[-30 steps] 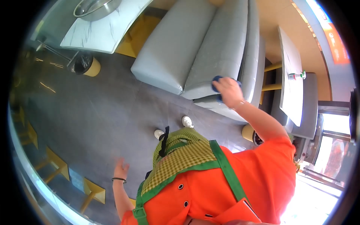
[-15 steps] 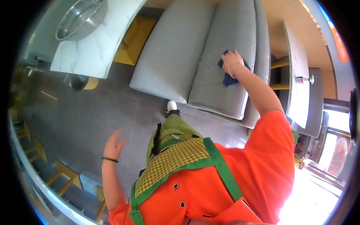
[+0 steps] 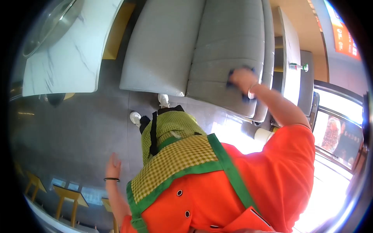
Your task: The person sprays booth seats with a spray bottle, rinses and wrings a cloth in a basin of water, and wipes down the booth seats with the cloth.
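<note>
My right hand (image 3: 244, 80), somewhat blurred, presses a dark blue cloth (image 3: 229, 81) against the grey padded backrest (image 3: 229, 42) of a bench seat. Its fingers are bent over the cloth and hide much of it. Beside the backrest lies the wide grey seat cushion (image 3: 163, 46). My left hand (image 3: 113, 167) hangs over the floor at the lower left, fingers stretched out, with nothing in it. A dark band circles that wrist.
At the upper left, a marble-patterned table (image 3: 74, 58) carries a metal basin (image 3: 54, 25). A bottle with a green top (image 3: 299, 67) is on another table (image 3: 290, 50) behind the backrest. Wooden stools (image 3: 70, 196) stand at the lower left on the grey floor (image 3: 85, 128).
My right hand and the cloth have moved down the backrest towards its near end. The whole view has shifted, and both my shoes now show. My left hand has lowered a little.
</note>
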Action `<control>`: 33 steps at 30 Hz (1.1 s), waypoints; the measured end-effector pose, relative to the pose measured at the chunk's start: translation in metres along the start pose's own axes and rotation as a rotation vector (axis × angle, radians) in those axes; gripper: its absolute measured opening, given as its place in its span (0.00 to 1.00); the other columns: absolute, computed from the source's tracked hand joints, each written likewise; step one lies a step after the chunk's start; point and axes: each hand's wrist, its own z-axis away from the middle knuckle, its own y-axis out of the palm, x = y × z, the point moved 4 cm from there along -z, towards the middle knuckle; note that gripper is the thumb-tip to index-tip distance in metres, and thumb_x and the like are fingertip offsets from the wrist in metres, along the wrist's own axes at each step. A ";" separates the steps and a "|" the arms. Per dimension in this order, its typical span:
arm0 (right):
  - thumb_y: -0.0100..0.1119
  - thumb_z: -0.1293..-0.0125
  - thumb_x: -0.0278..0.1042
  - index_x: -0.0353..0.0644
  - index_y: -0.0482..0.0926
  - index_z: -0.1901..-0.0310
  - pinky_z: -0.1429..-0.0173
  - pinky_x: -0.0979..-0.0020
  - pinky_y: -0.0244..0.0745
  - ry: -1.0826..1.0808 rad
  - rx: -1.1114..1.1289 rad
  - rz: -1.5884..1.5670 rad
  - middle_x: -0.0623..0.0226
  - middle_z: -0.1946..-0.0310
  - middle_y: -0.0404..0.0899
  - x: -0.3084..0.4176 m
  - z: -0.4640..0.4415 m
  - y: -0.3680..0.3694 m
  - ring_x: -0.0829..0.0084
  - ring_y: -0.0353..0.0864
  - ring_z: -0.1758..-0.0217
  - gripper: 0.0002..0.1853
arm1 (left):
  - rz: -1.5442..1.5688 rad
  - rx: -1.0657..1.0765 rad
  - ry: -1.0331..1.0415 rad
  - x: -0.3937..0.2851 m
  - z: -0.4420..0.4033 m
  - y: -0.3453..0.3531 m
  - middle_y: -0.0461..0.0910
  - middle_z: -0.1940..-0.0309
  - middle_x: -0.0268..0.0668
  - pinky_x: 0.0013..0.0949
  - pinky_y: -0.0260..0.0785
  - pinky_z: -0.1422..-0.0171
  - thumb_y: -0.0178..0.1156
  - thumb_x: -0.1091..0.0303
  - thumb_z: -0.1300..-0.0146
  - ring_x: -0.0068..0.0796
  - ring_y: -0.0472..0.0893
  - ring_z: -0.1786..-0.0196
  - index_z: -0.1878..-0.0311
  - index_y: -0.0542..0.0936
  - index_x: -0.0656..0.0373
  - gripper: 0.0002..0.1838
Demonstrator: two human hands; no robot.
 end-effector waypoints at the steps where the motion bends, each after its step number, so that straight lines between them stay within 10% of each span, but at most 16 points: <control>1: 0.51 0.47 0.26 0.45 0.78 0.60 0.48 0.64 0.69 0.069 -0.160 0.047 0.58 0.63 0.77 -0.037 -0.019 -0.012 0.60 0.75 0.53 0.12 | -0.016 -0.046 -0.012 0.004 -0.003 -0.019 0.67 0.43 0.50 0.39 0.61 0.40 0.56 0.65 0.43 0.47 0.67 0.41 0.41 0.66 0.58 0.25; 3: 0.51 0.47 0.27 0.45 0.78 0.60 0.48 0.63 0.69 0.145 -0.296 0.080 0.59 0.62 0.76 -0.042 -0.028 -0.014 0.60 0.75 0.53 0.12 | -0.043 -0.064 -0.024 0.012 -0.005 -0.051 0.67 0.44 0.50 0.40 0.61 0.40 0.56 0.66 0.43 0.47 0.67 0.42 0.41 0.66 0.58 0.25; 5: 0.49 0.47 0.26 0.46 0.78 0.60 0.46 0.65 0.68 0.303 0.082 0.018 0.60 0.60 0.75 0.001 -0.024 0.007 0.61 0.73 0.51 0.12 | -0.084 -0.088 -0.019 0.016 -0.011 -0.079 0.68 0.44 0.49 0.40 0.61 0.40 0.55 0.66 0.43 0.47 0.67 0.42 0.42 0.66 0.59 0.25; 8: 0.47 0.46 0.24 0.47 0.77 0.59 0.46 0.65 0.68 -0.030 0.013 -0.173 0.60 0.59 0.74 0.084 0.022 0.071 0.61 0.73 0.52 0.13 | -0.085 -0.139 0.081 0.026 -0.025 -0.098 0.68 0.45 0.49 0.39 0.61 0.40 0.55 0.66 0.43 0.47 0.67 0.42 0.42 0.67 0.61 0.24; 12: 0.49 0.52 0.20 0.51 0.73 0.50 0.47 0.66 0.68 0.118 0.591 -0.484 0.61 0.53 0.74 0.126 0.091 0.098 0.60 0.72 0.49 0.24 | -0.114 -0.119 0.078 0.005 -0.044 -0.116 0.69 0.46 0.49 0.39 0.60 0.40 0.55 0.67 0.42 0.48 0.67 0.42 0.43 0.67 0.62 0.23; 13: 0.49 0.52 0.19 0.49 0.71 0.48 0.46 0.66 0.67 0.016 0.326 -0.494 0.60 0.53 0.74 0.123 0.125 0.123 0.60 0.71 0.47 0.26 | -0.109 -0.099 0.131 -0.002 -0.049 -0.119 0.69 0.46 0.50 0.39 0.60 0.40 0.55 0.67 0.42 0.47 0.67 0.42 0.43 0.67 0.61 0.23; 15: 0.48 0.52 0.17 0.42 0.70 0.48 0.40 0.66 0.63 0.538 0.454 -0.770 0.59 0.49 0.70 0.116 0.141 0.023 0.60 0.68 0.44 0.25 | -0.079 -0.073 0.258 -0.031 -0.063 -0.125 0.70 0.46 0.50 0.39 0.60 0.40 0.55 0.67 0.43 0.46 0.68 0.43 0.43 0.68 0.61 0.23; 16: 0.48 0.53 0.16 0.41 0.70 0.49 0.40 0.64 0.62 0.637 -0.031 -0.618 0.58 0.50 0.71 0.098 0.170 0.056 0.58 0.68 0.44 0.26 | -0.073 -0.060 0.330 -0.052 -0.068 -0.134 0.70 0.47 0.50 0.39 0.60 0.40 0.55 0.68 0.43 0.46 0.68 0.43 0.44 0.68 0.61 0.23; 20: 0.55 0.54 0.21 0.47 0.58 0.37 0.36 0.61 0.56 1.065 -0.732 -0.419 0.51 0.45 0.63 0.053 0.166 -0.004 0.48 0.59 0.39 0.37 | -0.153 -0.125 0.769 -0.171 -0.111 -0.161 0.71 0.48 0.48 0.38 0.61 0.40 0.56 0.68 0.45 0.46 0.69 0.45 0.46 0.69 0.63 0.22; 24: 0.64 0.53 0.39 0.53 0.47 0.33 0.32 0.56 0.48 0.993 -0.413 -0.463 0.42 0.38 0.50 0.025 0.084 0.025 0.46 0.46 0.33 0.47 | -0.253 -0.235 0.840 -0.237 -0.163 -0.188 0.68 0.45 0.48 0.38 0.60 0.39 0.56 0.67 0.44 0.45 0.67 0.42 0.45 0.67 0.63 0.24; 33: 0.59 0.48 0.39 0.47 0.49 0.34 0.34 0.55 0.52 1.005 -0.634 -0.388 0.43 0.42 0.57 -0.113 -0.006 -0.018 0.47 0.52 0.35 0.41 | -0.375 -0.193 0.762 -0.298 -0.232 -0.213 0.64 0.43 0.49 0.39 0.58 0.36 0.58 0.67 0.46 0.46 0.64 0.40 0.43 0.66 0.63 0.26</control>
